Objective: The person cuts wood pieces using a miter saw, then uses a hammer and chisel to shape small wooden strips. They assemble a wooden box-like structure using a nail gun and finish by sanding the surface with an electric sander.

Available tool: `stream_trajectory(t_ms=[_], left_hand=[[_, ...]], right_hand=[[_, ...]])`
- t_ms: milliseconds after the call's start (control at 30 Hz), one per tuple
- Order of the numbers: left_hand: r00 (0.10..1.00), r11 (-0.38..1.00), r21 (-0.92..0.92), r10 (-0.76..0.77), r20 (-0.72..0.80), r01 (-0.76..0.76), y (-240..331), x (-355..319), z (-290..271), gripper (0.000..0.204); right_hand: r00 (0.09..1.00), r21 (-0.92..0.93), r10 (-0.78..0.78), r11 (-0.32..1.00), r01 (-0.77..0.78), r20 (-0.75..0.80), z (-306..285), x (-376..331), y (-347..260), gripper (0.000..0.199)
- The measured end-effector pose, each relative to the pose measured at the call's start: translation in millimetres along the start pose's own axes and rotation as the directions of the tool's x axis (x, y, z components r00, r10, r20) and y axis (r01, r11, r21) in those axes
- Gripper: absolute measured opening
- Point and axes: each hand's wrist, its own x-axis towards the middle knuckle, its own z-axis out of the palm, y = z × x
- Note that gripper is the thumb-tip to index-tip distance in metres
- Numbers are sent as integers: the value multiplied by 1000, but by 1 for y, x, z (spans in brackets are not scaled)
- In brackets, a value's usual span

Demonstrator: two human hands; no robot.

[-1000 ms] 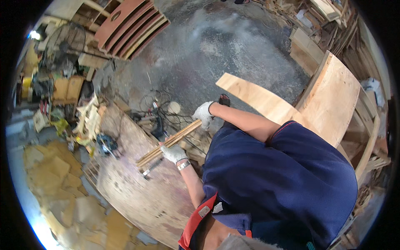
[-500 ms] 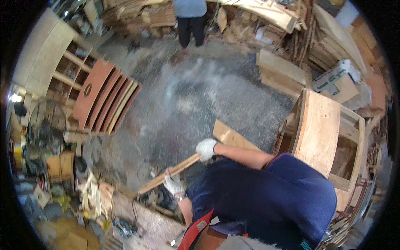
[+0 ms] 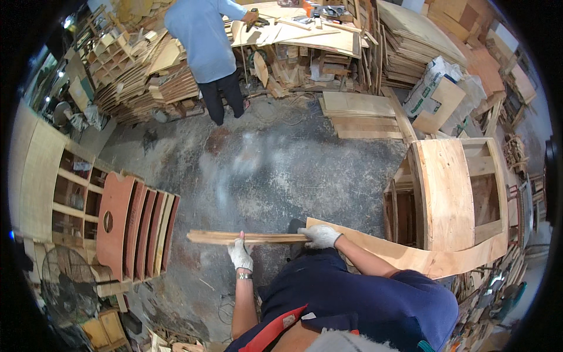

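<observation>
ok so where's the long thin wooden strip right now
In the head view the long thin wooden strip lies level at lower centre, held in both white-gloved hands: left hand mid-length, right hand at its right end, over the grey concrete floor.

A bundle of wooden strips (image 3: 246, 237) is gripped by the gloved left hand (image 3: 240, 254) and right hand (image 3: 319, 236); a co-worker (image 3: 205, 47) is seen at eleven o'clock.

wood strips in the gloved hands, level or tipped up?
Level: the wood strips lie about horizontal, left hand and right hand gripping them above the floor.
</observation>
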Motion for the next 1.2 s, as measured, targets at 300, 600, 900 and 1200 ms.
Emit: stream_trajectory(t_ms=[300,600,900,1200], left_hand=[[938,865,502,-176,299,2,39,137,136,87],[971,330,914,61,230,-237,60,266,132,90],[907,160,968,-404,-115,194,9,374,65,93],[918,244,969,-376,127,-34,81,523,251,81]], right_hand=[[784,368,598,775,-514,-166,-43,53,58,55],[337,792,922,349,-501,-193,-71,93,112,37],[140,995,988,68,-77,-57,-193,186,148,32],[78,931,940,314,186,-333,-373,321,194,31]])
